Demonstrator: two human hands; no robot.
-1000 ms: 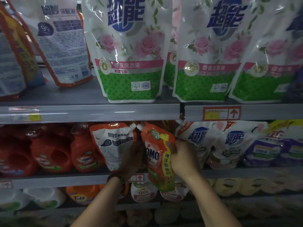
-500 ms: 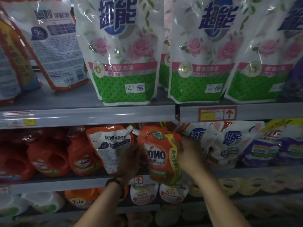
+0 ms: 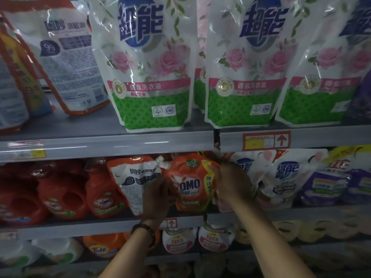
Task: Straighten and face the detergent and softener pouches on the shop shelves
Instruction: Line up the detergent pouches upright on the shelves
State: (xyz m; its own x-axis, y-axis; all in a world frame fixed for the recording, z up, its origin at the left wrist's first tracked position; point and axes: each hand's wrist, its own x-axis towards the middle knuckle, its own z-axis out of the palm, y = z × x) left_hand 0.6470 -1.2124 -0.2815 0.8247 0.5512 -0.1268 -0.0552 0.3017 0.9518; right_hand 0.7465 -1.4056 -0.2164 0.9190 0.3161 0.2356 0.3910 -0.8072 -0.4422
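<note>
On shelf [image 3: 80, 225], pouch [image 3: 188, 184] between left hand [image 3: 156, 197], right hand [image 3: 234, 181].

Single head-worn wide-angle camera, close to the shelving [image 3: 60, 225], facing it nearly square-on, tilted slightly down. Upper shelf edge [image 3: 106, 144] crosses mid-frame; forearms [image 3: 267, 237] enter from near bottom edge.

The orange OMO pouch [image 3: 188, 185] faces me upright on the middle shelf [image 3: 80, 225], white spout upper left, beside a back-turned white pouch [image 3: 136, 183].
</note>
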